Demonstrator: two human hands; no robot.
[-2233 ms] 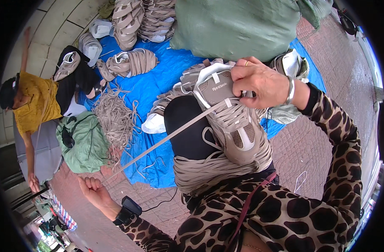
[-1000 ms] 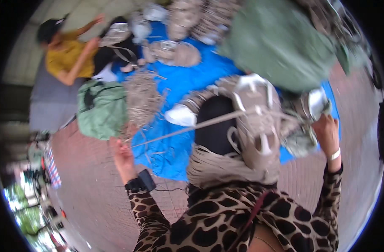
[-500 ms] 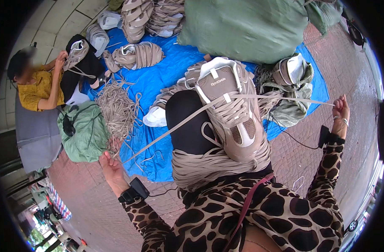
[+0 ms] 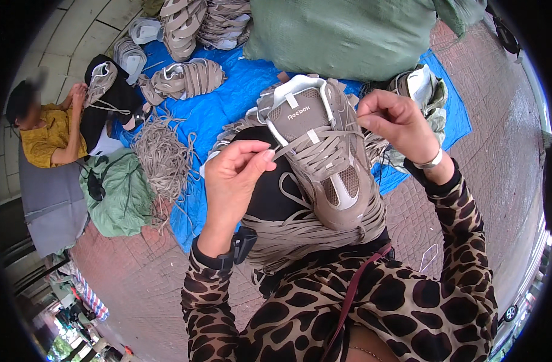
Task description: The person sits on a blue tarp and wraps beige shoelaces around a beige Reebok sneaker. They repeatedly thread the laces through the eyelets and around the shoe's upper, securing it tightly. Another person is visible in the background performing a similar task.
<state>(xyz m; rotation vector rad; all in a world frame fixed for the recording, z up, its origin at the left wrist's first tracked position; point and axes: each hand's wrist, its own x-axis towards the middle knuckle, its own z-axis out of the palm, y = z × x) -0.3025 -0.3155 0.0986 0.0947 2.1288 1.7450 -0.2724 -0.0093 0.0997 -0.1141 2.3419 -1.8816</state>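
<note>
Taupe mesh and grey-brown suede make up the sneaker [image 4: 327, 163] at the centre of the view, seen from above on the lap of a person in a leopard-print top. Its white-edged tongue points to the far side and its rounded toe points near. Flat beige laces [image 4: 317, 152] cross the upper in several rows, and a white stripe runs along the toe end. The shoe rests on a heap of loose beige laces [image 4: 300, 232] draped over a black cloth [image 4: 270, 190].

The left hand [image 4: 234, 175] sits just left of the shoe, fingers curled, with fingertips pinched on a lace end beside the lacing. The right hand [image 4: 393, 123] is raised just right of the shoe's far end, thumb and fingers pinched together on what looks like the other lace end, though the strand there is thin and hard to make out. A silver bangle [image 4: 430, 161] circles the right wrist, and a black watch [image 4: 237, 250] the left.

Beyond the lap, a blue tarp [image 4: 228, 105] covers brick paving. On it lie a tangle of loose laces [image 4: 161, 157] to the left, bundles of matching shoes [image 4: 188, 78] farther off, and a large green sack [image 4: 348, 36] at the far side. At the far left, another person in a yellow top [image 4: 50, 136] sits holding a similar shoe [image 4: 101, 81], with a smaller green bag [image 4: 122, 193] near them.
</note>
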